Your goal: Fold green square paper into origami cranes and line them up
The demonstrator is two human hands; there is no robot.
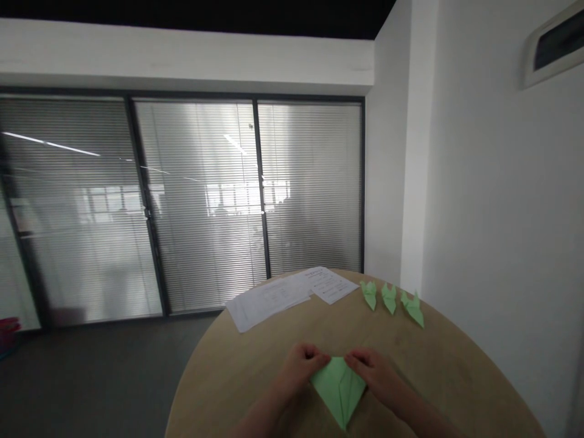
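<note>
Pale green, that folded paper up front: plain, no print, just darker green shading along its creases. The same light green showed on the three small folded figures lined up farther back. The table wore a flat tan, a wood tone with no strong grain. The sheets were white with faint grey print. Behind them the blinds ran in thin horizontal silver-grey stripes, framed in dark grey. The floor was charcoal, the wall white, the ceiling black, and a red bin peeked in at far left.
</note>
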